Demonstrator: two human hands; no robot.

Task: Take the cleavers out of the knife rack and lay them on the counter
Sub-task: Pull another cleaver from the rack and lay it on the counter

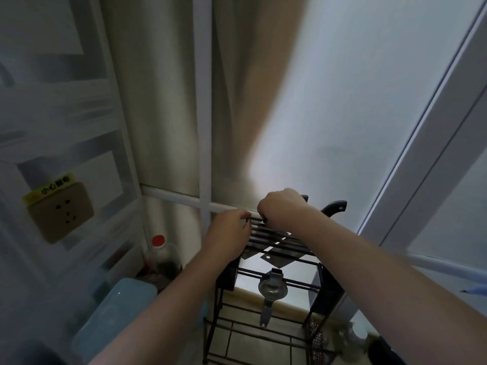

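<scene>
At the top of the black wire knife rack [266, 293], against the pale wall, both of the person's bare hands are at work. Their right hand [283, 206] is curled into a fist over a dark handle [304, 198] at the rack's far edge, fingers wrapped tight around it, so that only the butt end pokes out past the knuckles. Their left hand [229, 233] rests on the near left corner of the rack, fingers bent and pressed down onto the top bars; whether it pinches anything I cannot tell. Between the two forearms the cleavers [274, 255] sit in the slots, their flat steel blades hanging below the bars, one with a small round hole near its corner. A second black handle [334, 208], curved, sticks up just right of the fist. Lower on the rack a metal tool [271, 288] with a round head hangs point down. Left of the rack, in the corner, stands a clear bottle [160, 255] with a red cap, and nearer the camera lies something pale blue [116, 312], blurred. On the tiled wall at the left is a beige wall socket [62, 212] under a yellow label. Tan tiles of the counter [242, 338] show through the rack's lower bars.
</scene>
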